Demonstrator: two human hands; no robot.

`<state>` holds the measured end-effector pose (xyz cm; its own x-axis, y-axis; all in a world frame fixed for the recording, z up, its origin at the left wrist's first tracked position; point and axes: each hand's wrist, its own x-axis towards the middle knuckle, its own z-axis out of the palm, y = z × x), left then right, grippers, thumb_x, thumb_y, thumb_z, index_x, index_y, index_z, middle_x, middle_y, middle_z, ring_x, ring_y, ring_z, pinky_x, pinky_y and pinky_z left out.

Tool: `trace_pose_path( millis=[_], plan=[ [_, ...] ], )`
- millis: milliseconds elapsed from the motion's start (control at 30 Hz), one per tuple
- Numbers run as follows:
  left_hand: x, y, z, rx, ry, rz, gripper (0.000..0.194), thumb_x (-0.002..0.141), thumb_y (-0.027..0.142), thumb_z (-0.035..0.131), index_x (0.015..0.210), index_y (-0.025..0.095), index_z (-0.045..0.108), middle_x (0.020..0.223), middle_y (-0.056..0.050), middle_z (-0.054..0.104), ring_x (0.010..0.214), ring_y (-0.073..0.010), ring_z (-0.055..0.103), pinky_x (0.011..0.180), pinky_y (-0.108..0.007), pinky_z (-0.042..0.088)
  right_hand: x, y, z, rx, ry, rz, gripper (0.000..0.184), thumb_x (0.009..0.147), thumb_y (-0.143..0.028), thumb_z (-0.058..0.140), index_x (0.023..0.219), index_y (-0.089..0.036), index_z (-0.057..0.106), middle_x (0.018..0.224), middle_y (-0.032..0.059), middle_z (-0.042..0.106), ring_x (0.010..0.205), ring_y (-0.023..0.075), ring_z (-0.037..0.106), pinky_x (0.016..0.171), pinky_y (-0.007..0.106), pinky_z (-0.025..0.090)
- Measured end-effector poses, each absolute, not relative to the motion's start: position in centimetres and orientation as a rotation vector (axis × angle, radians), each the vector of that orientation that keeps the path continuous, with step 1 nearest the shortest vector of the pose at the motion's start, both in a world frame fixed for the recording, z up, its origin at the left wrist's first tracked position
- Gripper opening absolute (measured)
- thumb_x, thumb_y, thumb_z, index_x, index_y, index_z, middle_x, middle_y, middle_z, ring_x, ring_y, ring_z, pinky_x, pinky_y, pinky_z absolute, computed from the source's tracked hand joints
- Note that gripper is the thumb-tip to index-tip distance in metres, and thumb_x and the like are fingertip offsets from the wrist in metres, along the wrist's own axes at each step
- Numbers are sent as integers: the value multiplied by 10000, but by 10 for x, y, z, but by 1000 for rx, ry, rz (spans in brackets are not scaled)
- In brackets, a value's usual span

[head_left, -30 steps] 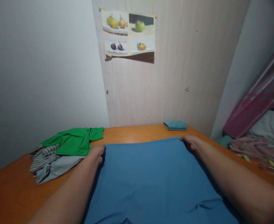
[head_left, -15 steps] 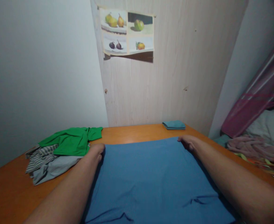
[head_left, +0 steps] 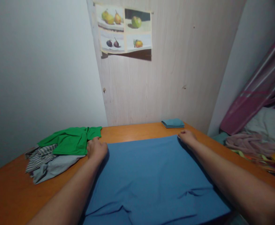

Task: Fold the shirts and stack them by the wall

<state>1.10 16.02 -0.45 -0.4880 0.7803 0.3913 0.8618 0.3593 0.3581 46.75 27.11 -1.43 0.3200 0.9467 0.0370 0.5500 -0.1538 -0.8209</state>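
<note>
A large blue cloth [head_left: 149, 168] lies spread before me, smooth at its far end, with creases nearer me. What kind of garment it is cannot be made out. Beside its far left corner is my left hand [head_left: 96, 148], fingers loosely bent and a little apart, by the edge of a green T-shirt [head_left: 73, 140]. Its thumb is hidden. At the far right corner, my right hand [head_left: 186, 137] has its fingers pinched together against the cloth's edge.
Under the T-shirt are a striped cloth [head_left: 42, 156] and a grey cloth [head_left: 56, 167]. A folded teal cloth [head_left: 173, 123] sits at the back of the orange-brown table [head_left: 130, 132]. Fruit pictures [head_left: 124, 29] hang on the wall. More fabric [head_left: 252, 142] is piled at right.
My left hand has shifted left off the cloth's corner, its fingers loosening. The right hand stays at its corner, raised slightly. The cloth's near edge has come into view; the camera has tilted.
</note>
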Motion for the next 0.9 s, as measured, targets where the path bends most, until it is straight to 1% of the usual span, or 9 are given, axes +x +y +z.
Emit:
trace_pose_path(
  millis=[67, 133, 233, 333, 467, 567, 700, 800, 900],
  plan=[
    [24, 155, -4, -1624, -2401, -744, 448, 952, 285, 397, 1344, 117, 534, 1353, -201, 565, 1293, -329, 515, 1044, -471, 427, 460, 265, -11, -1802, -1444, 495, 249, 846, -278, 608, 1073, -203, 676, 1202, 152, 674, 1182, 297, 591, 917, 367, 483],
    [39, 150, -7, -1816, -2315, -674, 442, 966, 329, 366, 1321, 150, 559, 1371, -151, 584, 1305, -280, 511, 1087, -424, 383, 450, 258, -13, -1747, -1715, 334, 322, 896, -364, 558, 1147, -208, 685, 1286, 145, 647, 1241, 306, 555, 1009, 398, 431],
    [53, 143, -18, -2027, -2250, -537, 537, 951, 514, 391, 1340, 184, 561, 1455, -150, 535, 1372, -321, 441, 1129, -532, 296, 438, 250, -25, -1641, -2181, 143, 512, 963, -501, 432, 1315, -176, 612, 1440, 166, 539, 1358, 325, 450, 1129, 487, 309],
    [51, 136, -29, -2100, -2311, -327, 751, 913, 680, 344, 1462, 181, 459, 1577, -183, 356, 1468, -377, 275, 1127, -661, 202, 443, 247, -43, -1735, -2314, 177, 698, 952, -644, 359, 1457, -176, 475, 1574, 163, 360, 1473, 352, 254, 1160, 615, 180],
    [38, 134, -35, -2108, -2333, -220, 841, 901, 745, 253, 1530, 197, 363, 1615, -171, 259, 1498, -372, 196, 1133, -694, 137, 455, 249, -53, -1807, -2300, 231, 741, 955, -681, 294, 1518, -206, 381, 1624, 128, 258, 1505, 327, 166, 1164, 647, 119],
    [35, 135, -31, -2117, -2346, -185, 817, 905, 738, 261, 1528, 219, 366, 1618, -162, 255, 1498, -378, 193, 1124, -718, 110, 455, 247, -46, -1811, -2305, 250, 712, 959, -660, 325, 1506, -211, 401, 1620, 131, 269, 1503, 334, 170, 1165, 648, 110],
    [41, 128, -18, -2168, -2273, -235, 720, 923, 642, 378, 1484, 194, 430, 1593, -172, 324, 1485, -389, 222, 1122, -726, 96, 451, 233, -29, -1784, -2265, 245, 625, 963, -576, 431, 1465, -203, 459, 1589, 142, 338, 1486, 352, 216, 1165, 645, 122],
    [50, 107, -6, -2383, -2077, -511, 597, 914, 481, 486, 1414, 157, 503, 1504, -171, 476, 1406, -339, 398, 1153, -567, 260, 451, 212, -16, -1608, -2263, 297, 541, 953, -479, 515, 1411, -190, 531, 1530, 131, 443, 1435, 322, 342, 1188, 517, 219],
    [63, 73, 7, -2632, -1902, -794, 472, 883, 359, 531, 1319, 186, 585, 1336, -124, 633, 1235, -280, 575, 1062, -423, 426, 454, 179, -7, -1401, -2280, 413, 459, 948, -420, 538, 1333, -182, 613, 1414, 131, 573, 1301, 286, 516, 1136, 411, 352]
  ],
)
